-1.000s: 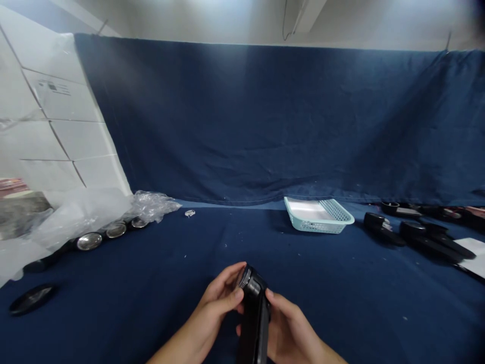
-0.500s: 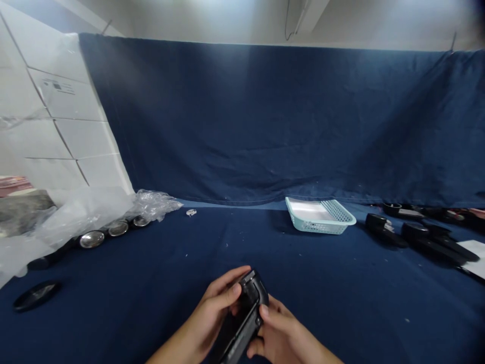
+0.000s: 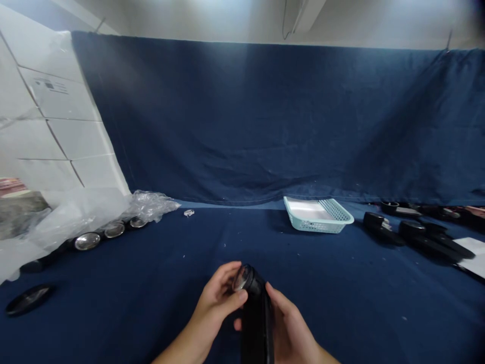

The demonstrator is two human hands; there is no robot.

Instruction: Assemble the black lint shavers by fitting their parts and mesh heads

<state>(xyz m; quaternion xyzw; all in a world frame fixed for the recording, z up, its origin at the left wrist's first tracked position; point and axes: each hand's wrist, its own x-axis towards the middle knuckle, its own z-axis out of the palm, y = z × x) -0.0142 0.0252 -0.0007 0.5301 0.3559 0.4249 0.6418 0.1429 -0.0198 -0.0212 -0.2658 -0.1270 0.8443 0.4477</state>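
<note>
Swung round since half a second ago, the black device [image 3: 254,323] now runs nearly straight up and down at the bottom centre of the frame, where its lower end slanted to the lower left before; its round, clear face [image 3: 241,278] now shows, turned to the left. The left hand [image 3: 217,301] grips the head, thumb pressed just below that face and fingers behind it. The right hand [image 3: 290,323] holds the body along its right side, thumb near the top. Beyond, right of centre, sits a pale blue basket [image 3: 320,225] with a white sheet [image 3: 304,208] inside. More black devices [image 3: 428,240] lie at the right edge, and a black oval piece [image 3: 29,299] at the lower left, below clear plastic wrapping [image 3: 87,207] and shiny round faces [image 3: 88,241].
</note>
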